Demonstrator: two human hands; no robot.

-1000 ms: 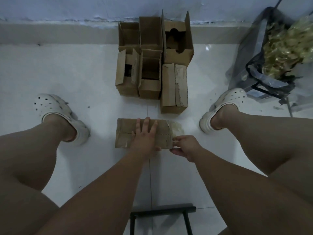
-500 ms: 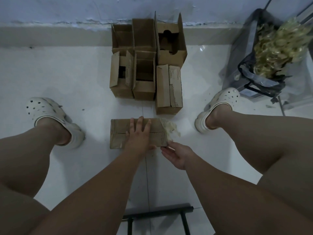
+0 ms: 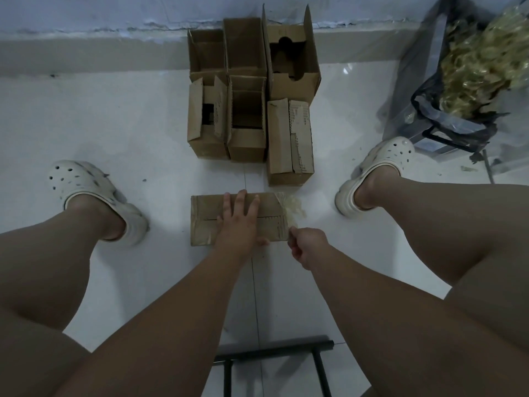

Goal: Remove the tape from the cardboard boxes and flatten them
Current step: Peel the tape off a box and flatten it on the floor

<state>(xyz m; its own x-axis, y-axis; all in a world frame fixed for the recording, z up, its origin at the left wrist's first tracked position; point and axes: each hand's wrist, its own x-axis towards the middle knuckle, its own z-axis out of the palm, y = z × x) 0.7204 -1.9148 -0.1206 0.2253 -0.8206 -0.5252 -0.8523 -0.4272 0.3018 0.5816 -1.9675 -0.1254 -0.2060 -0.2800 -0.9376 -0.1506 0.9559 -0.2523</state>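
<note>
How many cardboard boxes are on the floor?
7 boxes: one under the left hand, three in a row behind it, three more against the wall. Others may hide behind them.

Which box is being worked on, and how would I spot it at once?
On the white floor between the two white shoes, nearer than the boxes by the wall, lies one box alone. The left hand presses flat on it, and crumpled tape hangs off its right end, pinched by the right hand.
</note>
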